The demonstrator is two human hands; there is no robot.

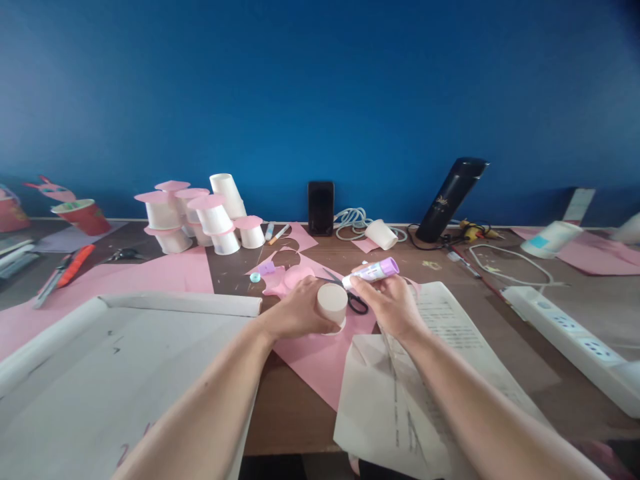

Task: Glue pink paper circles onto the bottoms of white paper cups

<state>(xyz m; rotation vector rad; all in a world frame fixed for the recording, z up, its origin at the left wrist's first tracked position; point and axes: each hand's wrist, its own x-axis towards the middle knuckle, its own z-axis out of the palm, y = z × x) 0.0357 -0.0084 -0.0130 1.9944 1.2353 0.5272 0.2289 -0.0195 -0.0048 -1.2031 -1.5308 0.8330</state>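
My left hand (297,310) is closed around a white paper cup (332,301) that stands upside down, base up, over pink paper (320,363). In my right hand (393,303) is a white and purple glue stick (373,272), held aslant with its white end by the cup's rim. Black-handled scissors (358,305) lie just behind the cup, their blades partly hidden. Pink paper scraps (280,283) are beyond my left hand, beside a small teal cap (255,277).
Stacked white cups with pink paper tops (213,213) stand at the back left. A phone (321,208) and a black flask (453,200) lean on the blue wall. A power strip (575,347) lies right, a large white sheet (135,373) left, and printed pages (450,333) under my right arm.
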